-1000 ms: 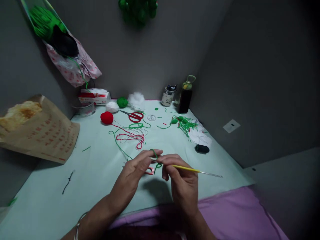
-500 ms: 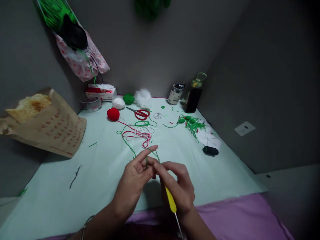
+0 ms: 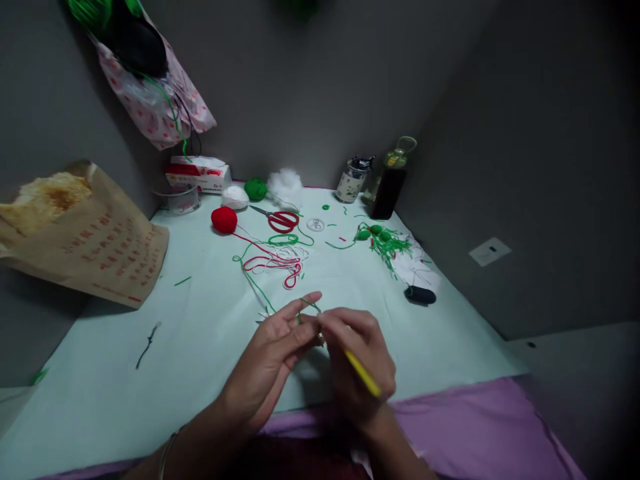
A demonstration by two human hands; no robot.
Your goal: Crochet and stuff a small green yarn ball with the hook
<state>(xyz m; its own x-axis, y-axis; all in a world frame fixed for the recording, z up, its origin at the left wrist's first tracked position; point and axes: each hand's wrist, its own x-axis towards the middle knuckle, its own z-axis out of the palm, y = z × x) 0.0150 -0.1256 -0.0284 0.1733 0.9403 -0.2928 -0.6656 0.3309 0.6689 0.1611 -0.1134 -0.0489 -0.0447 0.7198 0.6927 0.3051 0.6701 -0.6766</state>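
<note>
A crochet hook with a yellow handle (image 3: pixel 363 373) lies in the grip of my right hand (image 3: pixel 363 360), its tip hidden at the fingertips. Green yarn (image 3: pixel 259 291) runs from the table to my left hand (image 3: pixel 273 360) and loops over its raised index finger. The left thumb and fingers pinch a small piece of work that is mostly covered; a light bit (image 3: pixel 321 339) shows below the fingertips. Both hands meet above the near middle of the table. Beyond them lie tangled red yarn (image 3: pixel 273 267) and a coil of green yarn (image 3: pixel 283 239).
Red-handled scissors (image 3: pixel 283 221), a red yarn ball (image 3: pixel 224 220), a white ball (image 3: pixel 235 197), a green ball (image 3: pixel 255 189) and white stuffing (image 3: pixel 285 187) sit farther back. A paper food bag (image 3: pixel 110 247) stands left. Green tasselled pieces (image 3: pixel 387 243) and a bottle (image 3: pixel 391 183) are right.
My right hand has turned, swinging the hook's yellow handle outward to the right. The left thumb has shifted up and forward along the fingers. The view has tilted slightly.
</note>
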